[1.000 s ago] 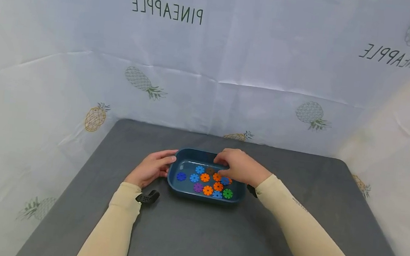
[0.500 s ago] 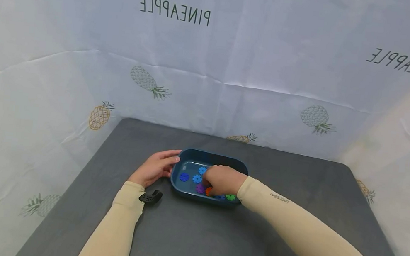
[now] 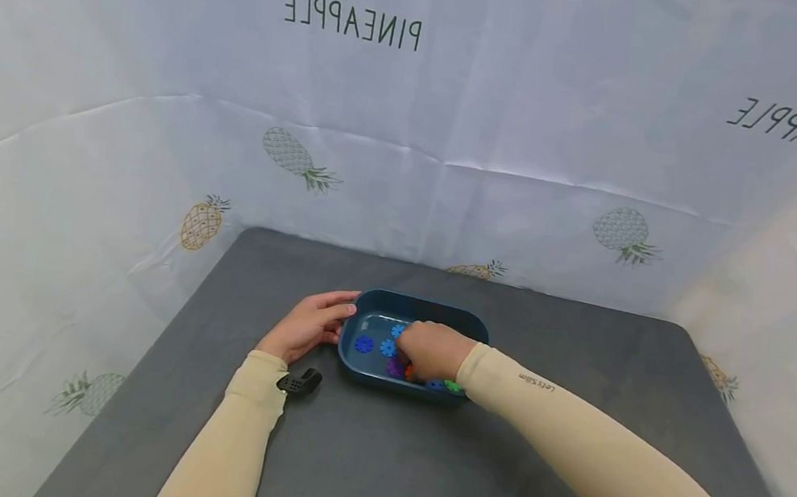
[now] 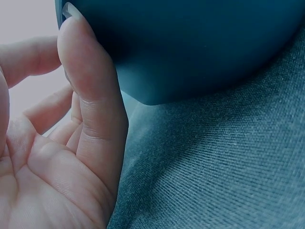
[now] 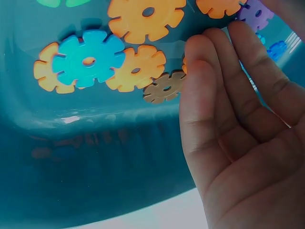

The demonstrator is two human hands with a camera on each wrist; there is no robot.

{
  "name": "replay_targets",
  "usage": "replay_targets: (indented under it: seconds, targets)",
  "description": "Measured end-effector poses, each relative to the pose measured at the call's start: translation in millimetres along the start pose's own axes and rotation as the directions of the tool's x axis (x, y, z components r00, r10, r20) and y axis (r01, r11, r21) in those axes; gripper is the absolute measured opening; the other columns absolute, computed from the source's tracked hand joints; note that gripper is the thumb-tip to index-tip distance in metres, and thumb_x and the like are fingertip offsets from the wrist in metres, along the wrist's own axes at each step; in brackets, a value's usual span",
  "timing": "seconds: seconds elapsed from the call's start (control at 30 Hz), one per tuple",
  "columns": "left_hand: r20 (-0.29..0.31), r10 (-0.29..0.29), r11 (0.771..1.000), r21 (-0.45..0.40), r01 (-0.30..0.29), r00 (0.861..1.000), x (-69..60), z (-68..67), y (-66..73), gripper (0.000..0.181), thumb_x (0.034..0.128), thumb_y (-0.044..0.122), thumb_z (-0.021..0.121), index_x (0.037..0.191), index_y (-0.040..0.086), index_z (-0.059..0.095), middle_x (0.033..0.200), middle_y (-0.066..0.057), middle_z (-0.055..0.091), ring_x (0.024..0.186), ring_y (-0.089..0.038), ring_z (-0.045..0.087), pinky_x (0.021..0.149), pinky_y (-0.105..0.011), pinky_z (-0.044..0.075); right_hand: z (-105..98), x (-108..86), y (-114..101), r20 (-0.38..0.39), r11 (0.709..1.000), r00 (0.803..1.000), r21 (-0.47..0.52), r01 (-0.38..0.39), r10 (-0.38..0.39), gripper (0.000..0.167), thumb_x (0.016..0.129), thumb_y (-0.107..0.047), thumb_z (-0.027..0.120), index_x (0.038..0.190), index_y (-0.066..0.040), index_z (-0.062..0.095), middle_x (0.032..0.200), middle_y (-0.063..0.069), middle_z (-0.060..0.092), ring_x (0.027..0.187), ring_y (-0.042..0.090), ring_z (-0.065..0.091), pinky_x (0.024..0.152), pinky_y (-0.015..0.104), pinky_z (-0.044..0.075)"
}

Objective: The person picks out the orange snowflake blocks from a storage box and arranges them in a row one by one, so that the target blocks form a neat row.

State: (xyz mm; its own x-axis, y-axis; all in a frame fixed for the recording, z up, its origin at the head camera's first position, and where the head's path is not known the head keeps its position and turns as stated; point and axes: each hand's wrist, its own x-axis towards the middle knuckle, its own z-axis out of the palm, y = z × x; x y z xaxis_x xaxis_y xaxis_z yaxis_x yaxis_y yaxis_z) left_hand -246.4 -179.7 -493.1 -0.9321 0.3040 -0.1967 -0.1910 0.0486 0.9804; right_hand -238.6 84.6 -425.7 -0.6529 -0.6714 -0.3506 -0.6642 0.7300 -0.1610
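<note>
While the left hand (image 3: 308, 326) cups the left end of the glossy dark-blue rounded-rectangular tray (image 3: 429, 308), thumb at rim, the right hand (image 3: 435, 349) is bent down inside over flat notched plastic discs (image 5: 138, 26), blocking part of the tray floor; can't tell if it pinches any. Light-blue disc (image 5: 90, 50) overlaps orange ones. Tray on dark grey tabletop (image 3: 362, 455), white pineapple-print cloth (image 3: 459, 85) behind.
</note>
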Motion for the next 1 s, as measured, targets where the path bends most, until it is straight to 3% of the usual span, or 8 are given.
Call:
replay_targets:
  seconds: [0.3, 0.6, 0.87, 1.0]
  targets:
    - [-0.004, -0.015, 1.0, 0.0, 0.015, 1.0, 1.8, 1.7, 0.4, 0.056, 0.1075, 0.035, 0.069, 0.159, 0.019, 0.055, 0.103, -0.004, 0.064, 0.082, -0.016, 0.061, 0.073, -0.027, 0.059, -1.9, -3.7, 2.9, 0.014, 0.999, 0.999, 0.016, -0.029, 0.029, 0.015, 0.091, -0.025, 0.09, 0.088, -0.016, 0.078, 0.078, -0.007, 0.069, 0.068, 0.01, 0.061, 0.071, 0.032, 0.058]
    - [-0.011, -0.018, 1.0, -0.015, 0.018, 1.0, 1.2, -0.1, -0.4, 0.055, 0.1078, 0.034, 0.069, 0.159, 0.019, 0.056, 0.104, -0.005, 0.066, 0.082, -0.017, 0.061, 0.073, -0.027, 0.059, -4.4, -2.5, 1.7, 0.036, 0.998, 0.999, 0.055, -0.04, 0.039, 0.009, 0.092, -0.018, 0.088, 0.091, -0.014, 0.08, 0.08, -0.006, 0.072, 0.07, 0.01, 0.063, 0.078, 0.033, 0.063]
    - [-0.007, -0.029, 1.0, -0.012, 0.028, 1.0, 0.6, -0.7, 0.5, 0.055, 0.1078, 0.034, 0.069, 0.159, 0.019, 0.056, 0.101, -0.004, 0.064, 0.082, -0.016, 0.061, 0.073, -0.027, 0.059, -5.2, -2.6, 0.6, 0.063, 0.994, 0.997, 0.098, -0.041, 0.035, 0.013, 0.093, -0.014, 0.086, 0.085, -0.015, 0.076, 0.075, -0.006, 0.066, 0.067, 0.011, 0.055, 0.068, 0.029, 0.053]
    - [0.002, -0.031, 0.999, -0.01, 0.031, 1.0, 0.9, 0.1, 2.3, 0.056, 0.1075, 0.035, 0.069, 0.159, 0.019, 0.055, 0.102, -0.004, 0.065, 0.082, -0.016, 0.061, 0.073, -0.027, 0.059, -9.6, -3.8, 3.5, 0.066, 0.989, 0.997, 0.141, -0.037, 0.028, 0.009, 0.092, -0.012, 0.085, 0.09, -0.014, 0.077, 0.081, -0.005, 0.069, 0.069, 0.012, 0.058, 0.068, 0.03, 0.055]
